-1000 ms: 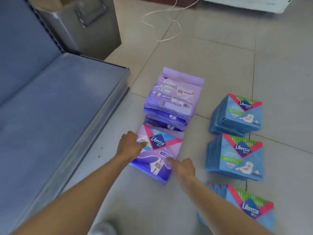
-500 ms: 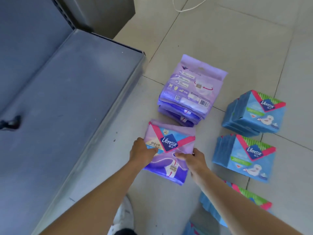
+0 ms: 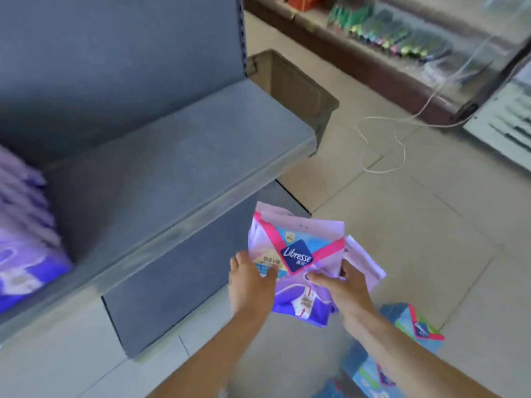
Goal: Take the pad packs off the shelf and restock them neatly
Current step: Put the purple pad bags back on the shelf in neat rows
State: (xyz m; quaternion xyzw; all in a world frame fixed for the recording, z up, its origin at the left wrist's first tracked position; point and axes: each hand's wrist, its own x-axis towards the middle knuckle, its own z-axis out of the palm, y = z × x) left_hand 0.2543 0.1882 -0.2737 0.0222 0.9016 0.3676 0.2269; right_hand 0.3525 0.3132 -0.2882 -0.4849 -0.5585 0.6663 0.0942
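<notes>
grey shelf (image 3: 178, 156), tiled floor (image 3: 416, 225), purple packs (image 3: 298, 254)

We take this for a small retail shop. A grey metal gondola shelf (image 3: 178, 156) with a slotted upright fills the left and centre of the frame — the usual store fixture. At the far left edge, a blurred row of purple pad packs (image 3: 26, 234) stands on it as stock. Branded purple packs (image 3: 296, 259) sit at lower centre, and blue packs (image 3: 413, 326) of the same sort lie on the tiled floor (image 3: 402, 225) at lower right. Along the upper right runs a glass-fronted display counter (image 3: 402, 53) with a row of small coloured goods — too blurred to name.
</notes>
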